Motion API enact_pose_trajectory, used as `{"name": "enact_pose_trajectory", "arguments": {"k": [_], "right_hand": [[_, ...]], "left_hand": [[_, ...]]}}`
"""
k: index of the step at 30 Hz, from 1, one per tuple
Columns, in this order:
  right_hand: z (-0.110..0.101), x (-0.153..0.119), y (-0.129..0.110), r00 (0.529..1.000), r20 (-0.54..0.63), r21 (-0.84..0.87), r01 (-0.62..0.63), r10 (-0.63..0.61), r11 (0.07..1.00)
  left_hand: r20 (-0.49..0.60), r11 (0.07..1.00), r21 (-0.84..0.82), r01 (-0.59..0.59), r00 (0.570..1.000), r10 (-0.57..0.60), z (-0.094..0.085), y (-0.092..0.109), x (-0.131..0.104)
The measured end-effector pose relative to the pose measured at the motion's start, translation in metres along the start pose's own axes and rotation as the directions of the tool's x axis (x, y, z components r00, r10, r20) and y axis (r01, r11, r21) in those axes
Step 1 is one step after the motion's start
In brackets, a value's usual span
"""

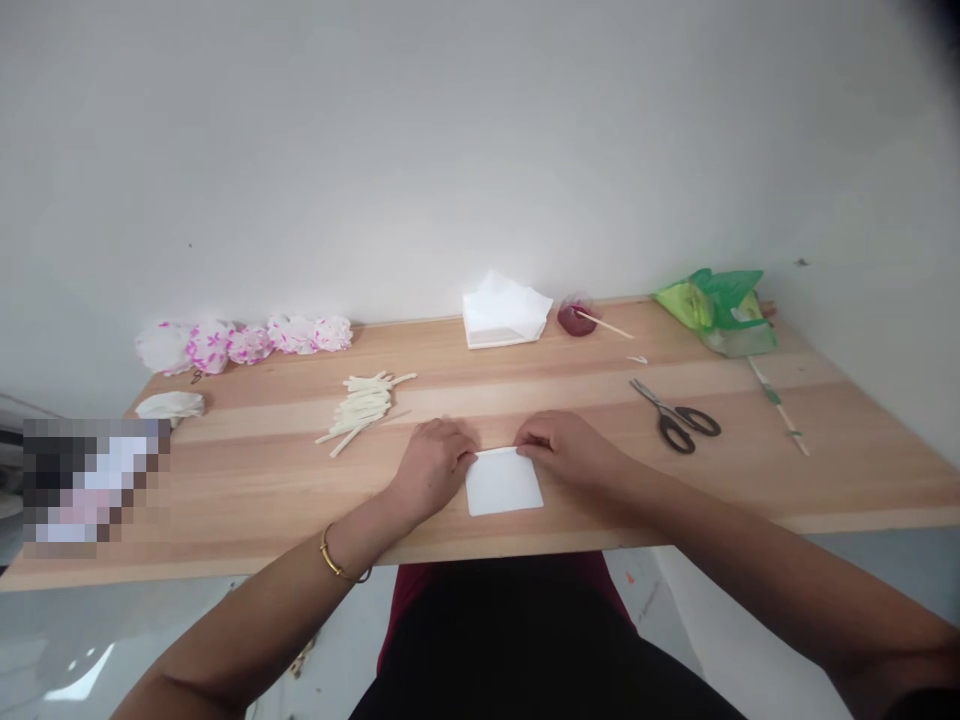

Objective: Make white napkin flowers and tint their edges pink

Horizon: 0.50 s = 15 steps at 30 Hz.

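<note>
A white square sheet [505, 484] lies on the wooden table [600, 520] near its front edge. Its far edge looks narrowly folded or rolled. My left hand [436, 462] pinches the far left corner of the sheet, fingers bent together. At the far right corner my right hand [559, 448] pinches the same edge between thumb and fingers. Left of my left hand sits a pile of cream-coloured strips [363, 408]. Scissors with dark handles [679, 422] lie to the right of my right hand, blades pointing away.
Along the back are a tissue pack [504, 312], a dark red container [577, 318] with a stick across it, and a green plastic bag [724, 310]. Pink-and-white crumpled bundles [244, 343] and a white bundle [171, 405] are at left; a thin stick [780, 405] lies right.
</note>
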State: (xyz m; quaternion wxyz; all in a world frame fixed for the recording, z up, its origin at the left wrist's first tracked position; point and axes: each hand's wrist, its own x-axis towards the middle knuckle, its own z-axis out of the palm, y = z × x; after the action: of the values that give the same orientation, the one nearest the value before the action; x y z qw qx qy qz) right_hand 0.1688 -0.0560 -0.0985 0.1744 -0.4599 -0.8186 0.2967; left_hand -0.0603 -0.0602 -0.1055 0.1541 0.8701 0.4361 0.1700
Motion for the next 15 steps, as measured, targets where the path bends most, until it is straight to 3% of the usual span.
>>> {"name": "enact_pose_trajectory", "arguments": {"k": [9, 15], "right_hand": [[0.011, -0.007, 0.006, 0.983, -0.08, -0.18, 0.148, -0.164, 0.972], [0.021, -0.015, 0.007, 0.963, -0.083, -0.324, 0.218, -0.258, 0.92]], "left_hand": [[-0.013, 0.958, 0.273, -0.088, 0.995, 0.095, 0.0, 0.001, -0.004], [-0.005, 0.944, 0.307, -0.119, 0.992, 0.127, 0.002, -0.002, -0.007]]}}
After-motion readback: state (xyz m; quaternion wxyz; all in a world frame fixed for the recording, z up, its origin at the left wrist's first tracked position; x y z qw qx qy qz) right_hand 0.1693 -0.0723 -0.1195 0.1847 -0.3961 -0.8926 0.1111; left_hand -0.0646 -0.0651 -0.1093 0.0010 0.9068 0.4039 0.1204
